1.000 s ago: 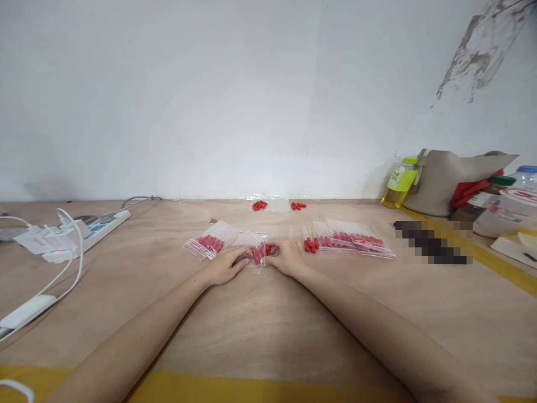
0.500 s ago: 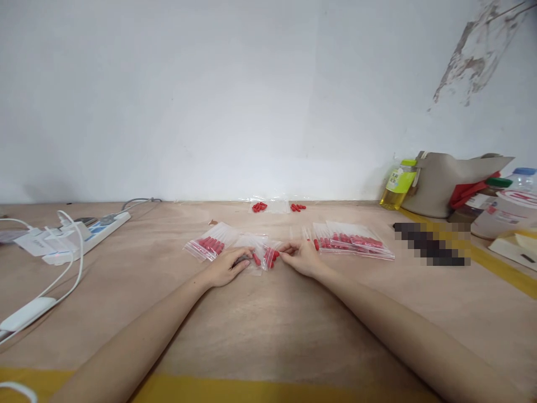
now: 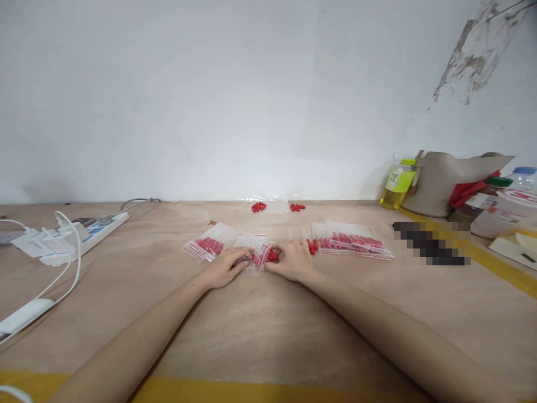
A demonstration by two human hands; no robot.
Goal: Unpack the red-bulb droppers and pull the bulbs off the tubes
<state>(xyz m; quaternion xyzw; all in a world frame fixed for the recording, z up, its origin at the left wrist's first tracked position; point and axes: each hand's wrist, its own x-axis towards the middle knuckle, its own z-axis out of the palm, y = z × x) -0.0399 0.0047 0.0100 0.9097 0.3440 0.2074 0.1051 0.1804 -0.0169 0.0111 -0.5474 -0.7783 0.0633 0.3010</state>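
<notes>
In the middle of the table, a clear zip bag lies with thin droppers in and around it, their red bulbs clustered between my hands. My left hand rests over the bag's left side, fingers bent and pinching its edge. From the right, my right hand curls thumb and fingers round the red bulbs at the bag's right end. Just beyond it lie loose droppers. Left of my left hand is a filled bag of droppers; several more filled bags overlap at the right.
Loose red bulbs and another small group lie on clear plastic by the wall. At the left are a power strip and white cables. A yellow-green bottle, a grey bag and jars stand right.
My right hand has shifted left, toward my left hand, and its thumb and fingers now curve round the red bulbs. More loose dropper bulbs show to its right. My left hand has hardly moved.
</notes>
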